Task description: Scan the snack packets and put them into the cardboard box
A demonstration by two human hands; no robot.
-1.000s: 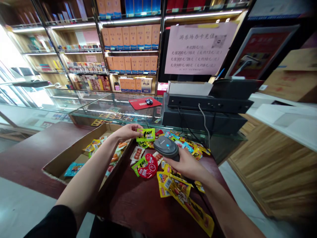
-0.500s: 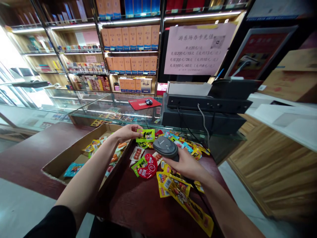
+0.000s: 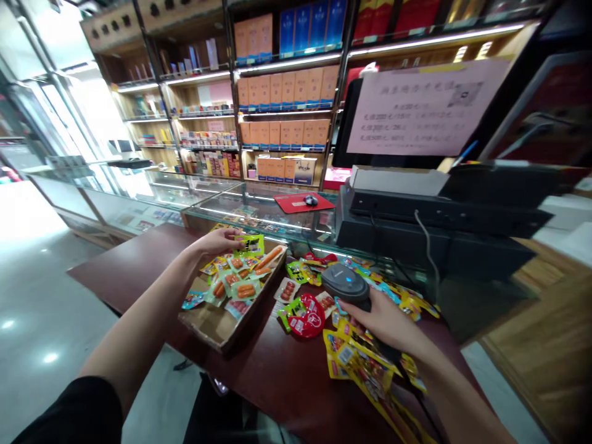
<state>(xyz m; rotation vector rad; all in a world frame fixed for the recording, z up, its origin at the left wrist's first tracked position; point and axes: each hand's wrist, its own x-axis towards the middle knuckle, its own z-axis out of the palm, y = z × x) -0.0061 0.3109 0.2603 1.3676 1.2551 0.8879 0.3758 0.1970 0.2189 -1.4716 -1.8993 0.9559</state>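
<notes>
Above the far part of a shallow cardboard box (image 3: 210, 338), my left hand (image 3: 217, 242) pinches a small green snack packet (image 3: 252, 245). Inside the box lie several clear packets of sausages (image 3: 246, 290) and a blue packet (image 3: 193, 300). My right hand (image 3: 386, 317) is wrapped round a dark grey barcode scanner (image 3: 345, 282), on which a blue light shows. Beneath and around the scanner are spread yellow snack packets (image 3: 365, 364), a red round-edged packet (image 3: 307, 317) and a clear packet of small sausages (image 3: 287, 290).
The packets and box rest on a dark red tabletop (image 3: 259, 376). Behind it stands a glass display counter (image 3: 222, 206) with a red mouse pad (image 3: 296, 203). At the right is a black cash-register machine (image 3: 398, 209) with a hanging cable (image 3: 428, 246).
My left hand has carried the green packet left, from beside the scanner to over the box. The scanner's blue light now shows. The view has turned left.
</notes>
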